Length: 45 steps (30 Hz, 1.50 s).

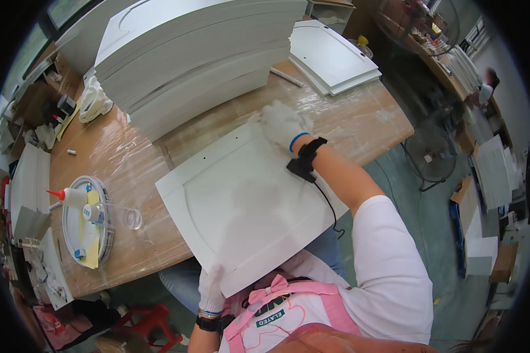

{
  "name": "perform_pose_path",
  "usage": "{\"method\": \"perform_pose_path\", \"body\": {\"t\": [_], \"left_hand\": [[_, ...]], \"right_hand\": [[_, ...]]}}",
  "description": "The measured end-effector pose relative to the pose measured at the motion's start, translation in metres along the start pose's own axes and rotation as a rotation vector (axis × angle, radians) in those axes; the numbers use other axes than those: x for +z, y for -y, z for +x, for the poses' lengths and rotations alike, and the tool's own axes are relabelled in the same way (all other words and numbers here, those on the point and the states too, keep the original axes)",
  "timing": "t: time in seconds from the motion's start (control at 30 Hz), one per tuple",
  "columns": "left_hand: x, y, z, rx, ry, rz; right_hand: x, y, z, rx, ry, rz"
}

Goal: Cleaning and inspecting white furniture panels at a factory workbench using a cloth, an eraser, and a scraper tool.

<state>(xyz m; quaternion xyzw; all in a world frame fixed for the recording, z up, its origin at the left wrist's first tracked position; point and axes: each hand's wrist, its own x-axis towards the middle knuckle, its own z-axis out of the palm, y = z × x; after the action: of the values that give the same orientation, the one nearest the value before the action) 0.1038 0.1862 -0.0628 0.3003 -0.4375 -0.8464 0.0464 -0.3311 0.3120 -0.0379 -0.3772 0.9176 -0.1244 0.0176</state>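
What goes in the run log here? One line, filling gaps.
left hand: grips white panel near edge | right hand: presses far corner | panel: tilted on wooden table

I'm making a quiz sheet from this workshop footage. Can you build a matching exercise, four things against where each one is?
Things:
1. right hand
2. left hand
3. glue bottle
4. stack of white panels

Places:
A. on the round tray at the table's left
B. gripping the near lower edge of the white door panel
C. piled at the table's far side
D. pressed on the door panel's far corner

Pairs: 1-D, 2-B, 3-A, 4-C
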Motion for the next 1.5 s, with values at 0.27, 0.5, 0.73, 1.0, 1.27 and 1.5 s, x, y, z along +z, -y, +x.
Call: {"method": "perform_pose_path", "body": {"t": [0.27, 0.5, 0.73, 1.0, 1.27, 1.5], "left_hand": [[0.001, 0.003, 0.003, 0.022, -0.021, 0.014], [-0.015, 0.011, 0.006, -0.027, -0.05, 0.013], [-0.01, 0.011, 0.007, -0.031, -0.071, -0.004], [-0.02, 0.02, 0.008, 0.012, -0.045, 0.089], [-0.024, 0.021, 0.013, -0.015, -0.051, -0.027], [-0.027, 0.022, 0.01, -0.062, -0.031, -0.023]], "right_hand": [[-0.029, -0.02, -0.037, 0.178, -0.074, -0.124], [-0.036, -0.026, -0.009, 0.33, 0.002, -0.033], [-0.037, -0.038, -0.011, 0.192, -0.103, -0.036], [-0.047, -0.032, -0.037, 0.109, -0.086, 0.037], [-0.038, -0.034, -0.004, 0.076, -0.083, -0.206], [-0.059, -0.015, -0.014, 0.116, 0.043, -0.227]]}}
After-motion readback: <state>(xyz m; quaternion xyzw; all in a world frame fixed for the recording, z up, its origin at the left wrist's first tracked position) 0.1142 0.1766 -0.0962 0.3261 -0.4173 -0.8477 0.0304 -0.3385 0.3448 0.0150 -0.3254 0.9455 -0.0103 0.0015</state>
